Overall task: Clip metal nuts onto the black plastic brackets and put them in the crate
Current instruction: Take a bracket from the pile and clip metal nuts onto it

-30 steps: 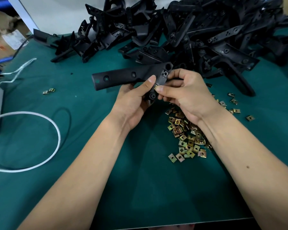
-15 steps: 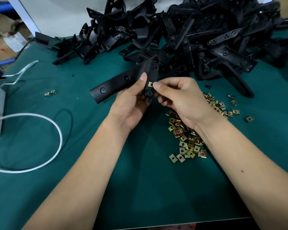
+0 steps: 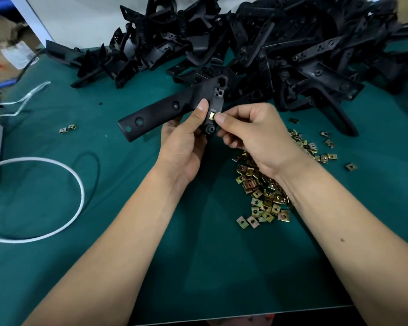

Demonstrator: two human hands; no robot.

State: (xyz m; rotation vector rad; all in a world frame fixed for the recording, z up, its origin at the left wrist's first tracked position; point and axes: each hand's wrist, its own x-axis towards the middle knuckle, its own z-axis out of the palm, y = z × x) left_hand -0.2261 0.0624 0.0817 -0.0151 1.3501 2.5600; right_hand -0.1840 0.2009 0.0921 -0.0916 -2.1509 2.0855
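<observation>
Bracket [image 3: 165,111] tipped up a bit since before — left hand [image 3: 184,147] grips it, right hand [image 3: 252,130] fingers pinch a nut [image 3: 212,116] against it.

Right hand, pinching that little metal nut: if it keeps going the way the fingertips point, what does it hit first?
The right hand points left, so its nut would probably meet the black bracket first, right beside the left hand's thumb.
</observation>
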